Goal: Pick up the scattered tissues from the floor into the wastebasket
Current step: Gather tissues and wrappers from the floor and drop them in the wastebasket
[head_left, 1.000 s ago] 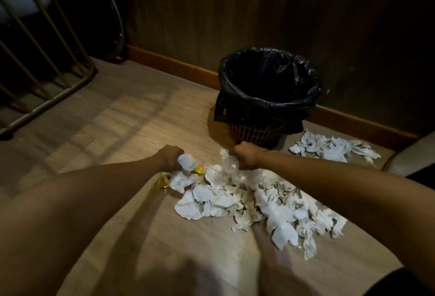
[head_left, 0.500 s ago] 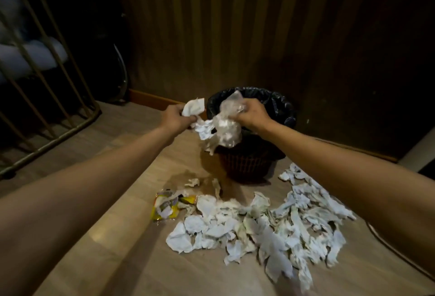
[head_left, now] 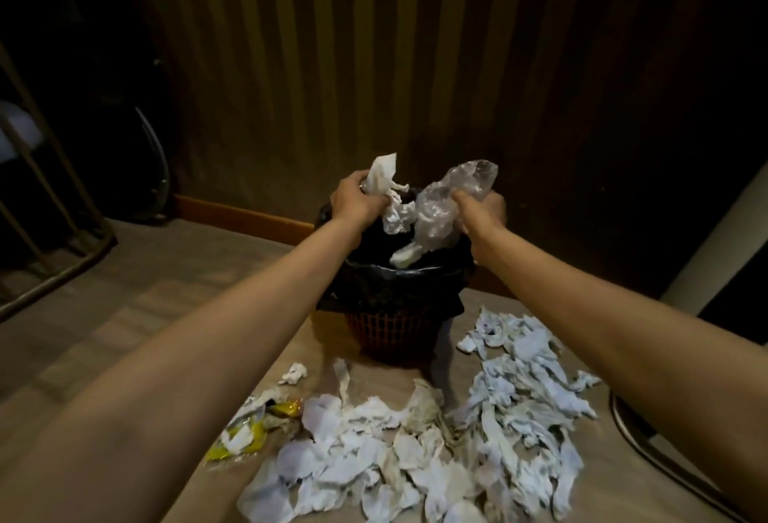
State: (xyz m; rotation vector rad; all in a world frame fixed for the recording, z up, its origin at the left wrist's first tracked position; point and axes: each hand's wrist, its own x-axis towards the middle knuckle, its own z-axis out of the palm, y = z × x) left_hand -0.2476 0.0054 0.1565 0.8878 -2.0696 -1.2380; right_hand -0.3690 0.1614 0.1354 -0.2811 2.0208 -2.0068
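Tissues (head_left: 415,452) mostly on wooden floor (head_left: 124,314), spread in front of wastebasket (head_left: 390,331). Our left hand (head_left: 357,202) clutches white tissue wad (head_left: 384,181) above bin's black liner (head_left: 399,277). Our right hand (head_left: 482,210) grips crumpled clear plastic (head_left: 449,206) over opening. Yellow wrapper (head_left: 245,435) lies at pile's left edge.
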